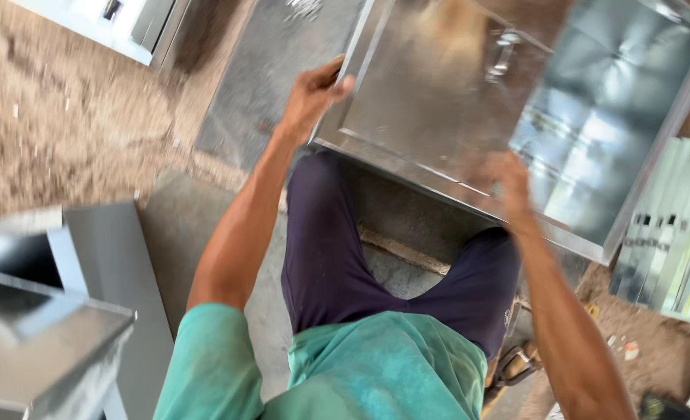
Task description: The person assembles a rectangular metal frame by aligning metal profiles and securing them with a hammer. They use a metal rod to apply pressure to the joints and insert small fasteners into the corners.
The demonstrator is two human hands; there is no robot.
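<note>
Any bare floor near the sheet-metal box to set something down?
Bare concrete between the grey cabinet and the person's legs. Dirt ground upper left is open too. Crowded right: both hands, left and right, grip the metal box; stacked metal sections beside it.

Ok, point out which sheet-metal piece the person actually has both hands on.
The open box ahead, gripped by left hand and right hand; the grey box at lower left sits untouched.

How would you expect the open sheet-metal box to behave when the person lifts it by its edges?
The sheet-metal box looks thin-walled and hollow, so probably light for its size. Its broad flat panels may flex slightly. The left hand and right hand grip bare, shiny rims, which are likely slippery and possibly sharp.
</note>
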